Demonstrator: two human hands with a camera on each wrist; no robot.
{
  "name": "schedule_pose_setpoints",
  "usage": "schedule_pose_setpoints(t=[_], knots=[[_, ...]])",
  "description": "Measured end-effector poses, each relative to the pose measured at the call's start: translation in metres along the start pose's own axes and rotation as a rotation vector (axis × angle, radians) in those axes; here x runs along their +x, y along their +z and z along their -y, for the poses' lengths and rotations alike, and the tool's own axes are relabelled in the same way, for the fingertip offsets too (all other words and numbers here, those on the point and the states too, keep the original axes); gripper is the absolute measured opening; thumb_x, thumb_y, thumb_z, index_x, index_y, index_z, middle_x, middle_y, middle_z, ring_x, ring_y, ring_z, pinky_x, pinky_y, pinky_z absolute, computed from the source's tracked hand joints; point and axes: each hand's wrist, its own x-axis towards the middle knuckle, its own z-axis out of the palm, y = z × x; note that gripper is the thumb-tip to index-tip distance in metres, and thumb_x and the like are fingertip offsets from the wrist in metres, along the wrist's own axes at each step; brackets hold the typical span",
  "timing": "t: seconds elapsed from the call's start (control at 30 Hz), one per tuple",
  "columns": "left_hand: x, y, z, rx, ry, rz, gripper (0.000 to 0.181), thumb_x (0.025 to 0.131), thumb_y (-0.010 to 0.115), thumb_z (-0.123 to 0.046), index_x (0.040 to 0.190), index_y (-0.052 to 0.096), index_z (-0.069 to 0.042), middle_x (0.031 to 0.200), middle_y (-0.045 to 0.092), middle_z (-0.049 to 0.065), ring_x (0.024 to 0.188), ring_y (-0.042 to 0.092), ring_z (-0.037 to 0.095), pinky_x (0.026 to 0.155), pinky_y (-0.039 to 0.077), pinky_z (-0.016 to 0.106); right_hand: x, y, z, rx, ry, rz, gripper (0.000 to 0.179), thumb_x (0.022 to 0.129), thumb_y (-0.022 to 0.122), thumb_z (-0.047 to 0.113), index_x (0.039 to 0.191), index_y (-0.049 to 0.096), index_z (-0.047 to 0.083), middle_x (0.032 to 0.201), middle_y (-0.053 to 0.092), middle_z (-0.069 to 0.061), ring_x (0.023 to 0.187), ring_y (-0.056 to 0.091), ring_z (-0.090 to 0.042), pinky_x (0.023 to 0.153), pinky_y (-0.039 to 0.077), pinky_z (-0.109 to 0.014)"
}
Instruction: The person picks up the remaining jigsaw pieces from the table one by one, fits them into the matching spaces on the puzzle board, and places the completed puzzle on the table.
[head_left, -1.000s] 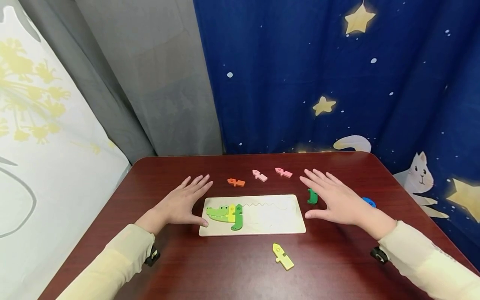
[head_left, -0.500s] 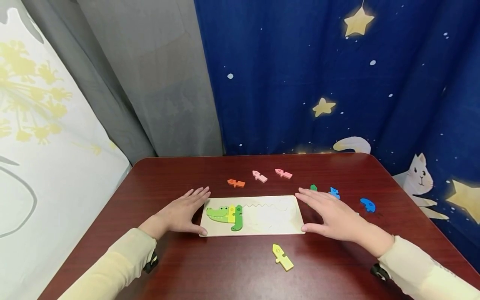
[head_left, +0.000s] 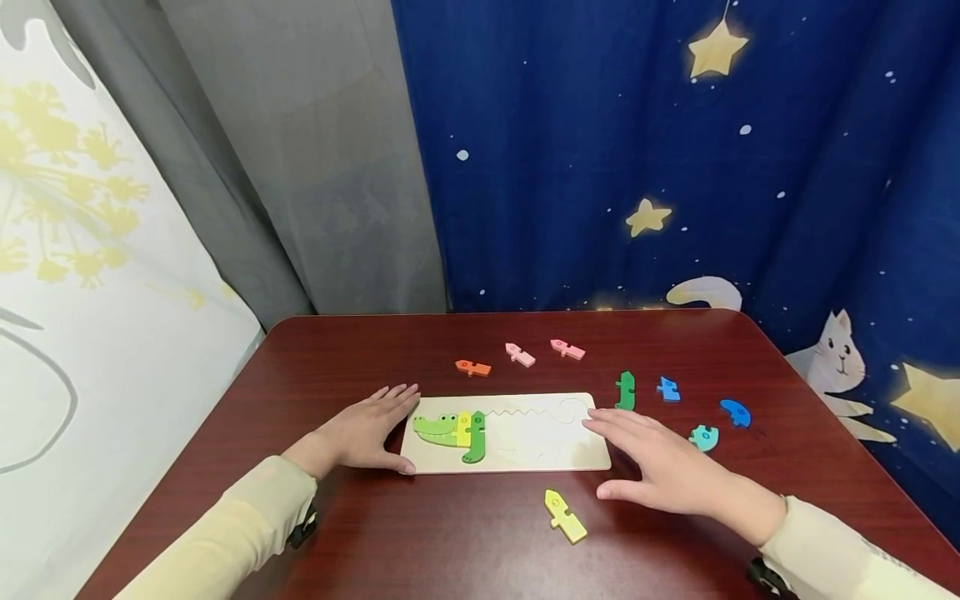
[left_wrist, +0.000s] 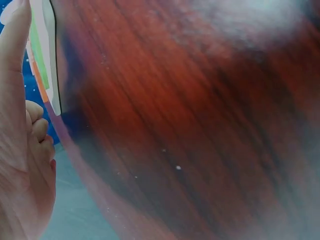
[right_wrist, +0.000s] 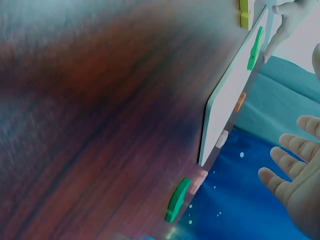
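A pale wooden puzzle board (head_left: 543,442) lies on the table. At its left end sit a green crocodile head (head_left: 433,428), a yellow piece (head_left: 463,427) and a green leg piece (head_left: 476,437), joined together. My left hand (head_left: 356,435) spans the board's left edge, fingers extended, thumb at the near left corner. Beside the right edge, my right hand (head_left: 667,462) is spread, its fingertips close to the board; whether they touch it is unclear. The right wrist view shows the right hand's palm (right_wrist: 305,195) holding nothing. A pale yellow piece (head_left: 565,517) lies in front of the board.
Behind the board lie an orange piece (head_left: 473,367) and two pink pieces, one light pink (head_left: 520,355), one darker (head_left: 567,349). To the right are a green piece (head_left: 626,391), a blue piece (head_left: 668,389), a blue curved piece (head_left: 736,412) and a teal piece (head_left: 704,437).
Both hands have come down toward the table beside the board. The right hand has also moved nearer the person, uncovering the green, blue and teal pieces. The puzzle pieces stay put.
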Motion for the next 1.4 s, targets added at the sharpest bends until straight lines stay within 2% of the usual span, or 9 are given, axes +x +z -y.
schedule_pose_setpoints(t=[0.47, 0.67, 0.97, 1.23, 1.4], knots=[[-0.005, 0.006, 0.000, -0.030, -0.013, 0.015, 0.114, 0.076, 0.048, -0.084, 0.154, 0.026, -0.004, 0.159, 0.023, 0.011, 0.144, 0.021, 0.029, 0.115, 0.024, 0.044, -0.009, 0.008, 0.014, 0.095, -0.021, 0.048, 0.066, 0.084, 0.072, 0.050, 0.139, 0.052, 0.021, 0.142, 0.049, 0.004, 0.130, 0.042, -0.016, 0.099, 0.045, -0.047], [-0.005, 0.010, 0.001, -0.023, -0.003, 0.007, 0.113, 0.076, 0.046, -0.084, 0.154, 0.025, -0.004, 0.159, 0.023, 0.010, 0.144, 0.022, 0.028, 0.114, 0.025, 0.044, -0.011, 0.014, 0.019, 0.158, -0.015, 0.061, 0.062, 0.084, 0.073, 0.048, 0.136, 0.055, 0.017, 0.137, 0.050, 0.011, 0.125, 0.046, -0.012, 0.096, 0.048, -0.040], [-0.005, 0.012, 0.004, -0.003, 0.004, 0.004, 0.113, 0.077, 0.044, -0.085, 0.154, 0.025, -0.004, 0.159, 0.022, 0.010, 0.145, 0.021, 0.027, 0.114, 0.026, 0.043, -0.013, 0.031, 0.020, 0.240, -0.096, 0.051, 0.055, 0.084, 0.074, 0.044, 0.129, 0.058, 0.016, 0.126, 0.055, 0.011, 0.114, 0.050, -0.007, 0.092, 0.048, -0.031], [-0.004, 0.014, 0.005, -0.009, 0.009, -0.002, 0.113, 0.077, 0.045, -0.084, 0.154, 0.025, -0.004, 0.159, 0.022, 0.010, 0.144, 0.023, 0.027, 0.113, 0.028, 0.043, -0.015, 0.041, 0.022, 0.324, -0.035, 0.089, 0.054, 0.083, 0.075, 0.046, 0.125, 0.057, 0.017, 0.116, 0.057, 0.009, 0.103, 0.055, -0.009, 0.087, 0.049, -0.028], [-0.005, 0.012, 0.003, -0.012, -0.005, 0.014, 0.114, 0.076, 0.045, -0.085, 0.154, 0.023, -0.005, 0.160, 0.021, 0.009, 0.144, 0.022, 0.027, 0.113, 0.027, 0.043, -0.015, 0.046, 0.022, 0.360, -0.041, 0.086, 0.051, 0.082, 0.077, 0.045, 0.121, 0.058, 0.018, 0.111, 0.056, 0.011, 0.098, 0.053, -0.008, 0.083, 0.049, -0.027]])
